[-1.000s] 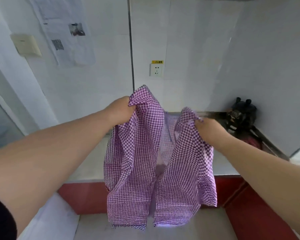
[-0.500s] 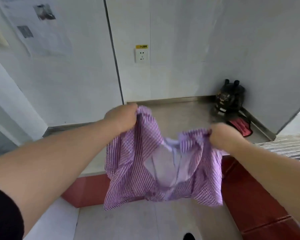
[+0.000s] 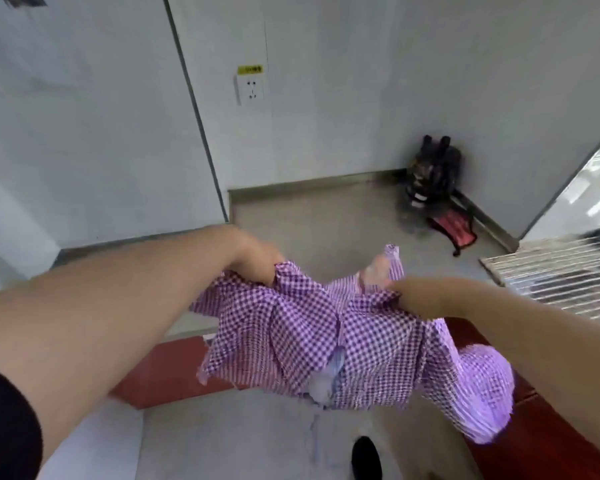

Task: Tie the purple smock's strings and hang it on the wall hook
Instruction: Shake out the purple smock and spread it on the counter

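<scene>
Purple gingham cloth, the smock [image 3: 329, 337], hangs bunched in the air between two outstretched arms, above the front edge of the steel table [image 3: 319, 216] and the red cabinet front below it. Left hand [image 3: 257, 261]: closed in a fist on the garment's upper left edge, fingers buried in the folds. Right hand [image 3: 395, 289]: turned away from the camera and partly blurred; it appears to be gripping the upper right edge, but how the fingers sit cannot be told. One sleeve or side panel droops lower on the right, near the rack [image 3: 555, 271] of white bars.

No strings can be made out among the folds, and no wall hook appears in this view; the wall ahead carries only a socket [image 3: 250, 87] with a yellow label. A dark object and a red cloth lie in the far corner of the table, well apart from the garment.

Step in hand, as judged: gathering and turning the smock to find its ties. To do this well, the cloth should probably be shaken out until the neckline or back opening faces the person, so that the two strings fall free at the edges. Each hand should then slide along its hem to a string end without dropping the fabric. Laying the garment flat on the table would likely make tying easier than working in mid-air.
</scene>
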Tool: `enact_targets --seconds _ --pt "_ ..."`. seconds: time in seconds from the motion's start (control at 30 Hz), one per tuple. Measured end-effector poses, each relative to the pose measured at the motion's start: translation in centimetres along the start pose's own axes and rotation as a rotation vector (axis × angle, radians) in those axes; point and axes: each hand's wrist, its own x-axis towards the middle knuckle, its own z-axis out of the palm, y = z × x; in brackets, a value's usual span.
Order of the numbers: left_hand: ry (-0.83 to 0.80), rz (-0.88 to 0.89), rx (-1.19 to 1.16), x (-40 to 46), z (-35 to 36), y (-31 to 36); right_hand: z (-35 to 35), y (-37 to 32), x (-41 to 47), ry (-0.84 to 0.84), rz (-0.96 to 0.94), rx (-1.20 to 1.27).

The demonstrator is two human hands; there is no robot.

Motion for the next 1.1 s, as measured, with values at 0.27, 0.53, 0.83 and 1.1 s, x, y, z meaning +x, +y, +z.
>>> enact_targets --seconds 0.27,0.53,0.83,1.1 --pt "0.483 0.013 0.05 -1.1 -4.3 -2.4 -8.5 3.7 -1.5 0.326 0.097 0.109" --pt "0.693 0.032 -0.13 -2.3 -6.6 -4.1 -12.5 5.4 -1.3 0.521 0.216 0.047" --pt "0.19 -0.049 -0.229 -2.2 -8.3 -5.4 -12.7 5.2 1.2 0.168 0.223 -0.115" --pt "0.516 0.047 -0.223 1.2 -10.7 -6.2 -17.2 4.9 4.3 0.287 0.147 -0.219"
